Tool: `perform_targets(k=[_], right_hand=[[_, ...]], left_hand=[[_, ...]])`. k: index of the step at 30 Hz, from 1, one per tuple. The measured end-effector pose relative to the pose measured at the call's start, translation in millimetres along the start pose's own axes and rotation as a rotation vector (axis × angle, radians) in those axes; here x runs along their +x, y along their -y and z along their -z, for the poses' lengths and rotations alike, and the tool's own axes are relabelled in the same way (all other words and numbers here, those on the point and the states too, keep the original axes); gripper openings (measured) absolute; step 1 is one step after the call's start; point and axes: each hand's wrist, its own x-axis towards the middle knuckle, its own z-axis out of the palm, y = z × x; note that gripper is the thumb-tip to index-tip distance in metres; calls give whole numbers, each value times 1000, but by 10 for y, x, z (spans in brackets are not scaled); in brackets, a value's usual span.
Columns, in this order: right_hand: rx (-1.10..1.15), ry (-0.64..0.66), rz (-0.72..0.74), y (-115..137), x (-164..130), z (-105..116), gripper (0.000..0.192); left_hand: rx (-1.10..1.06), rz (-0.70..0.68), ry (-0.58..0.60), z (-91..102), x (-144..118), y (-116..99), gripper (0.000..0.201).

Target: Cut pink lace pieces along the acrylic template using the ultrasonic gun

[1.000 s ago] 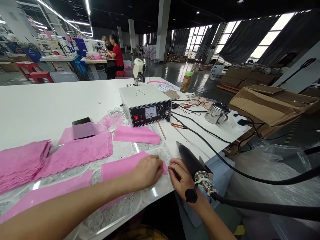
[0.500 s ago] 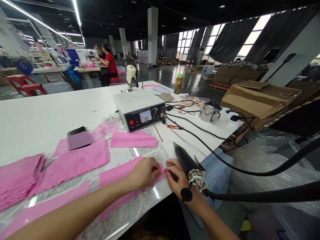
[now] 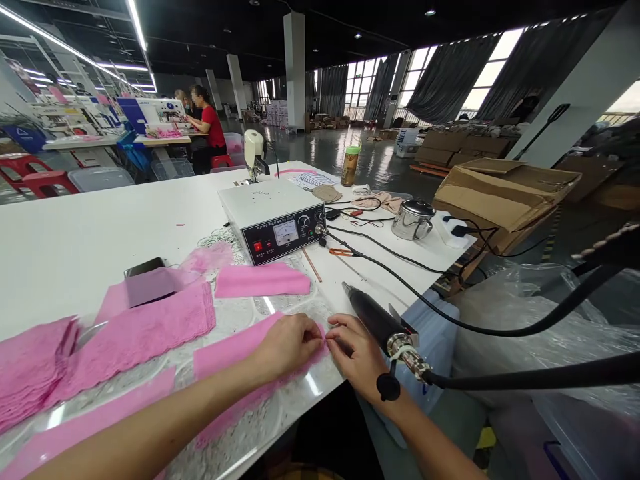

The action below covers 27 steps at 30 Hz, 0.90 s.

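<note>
White table (image 3: 90, 233) near edge: pink lace strip (image 3: 235, 350), soft, light, likely best pinched at its end, lying flat, right end nipped between left hand (image 3: 290, 343) and right hand (image 3: 357, 353) fingers, black wand (image 3: 373, 320) alongside, control box (image 3: 273, 220) beyond.

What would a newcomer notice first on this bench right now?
Pink lace lies in stacks across the near left of the white table. The left hand and right hand meet at the end of one pink strip by the near edge, a black handpiece resting across the right hand. Behind them sits a white control box with a dial.
</note>
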Motion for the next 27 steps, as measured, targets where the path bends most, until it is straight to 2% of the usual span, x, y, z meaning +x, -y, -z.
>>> perform_targets(k=[8,14,20,27], right_hand=[[-14,-35,59,-85,-40,-102,14],[5,15,-13,-159,-100,-113,13],[9,45,-42,-125,-108,-91,13],[-8,52,0,-89,-88,-107,15]], left_hand=[[-45,35,1,-2,26,-9,19],[-126,49,19,-2,31,16,25],[-173,57,32,-2,53,72,25],[-220,65,41,-6,69,99,24]])
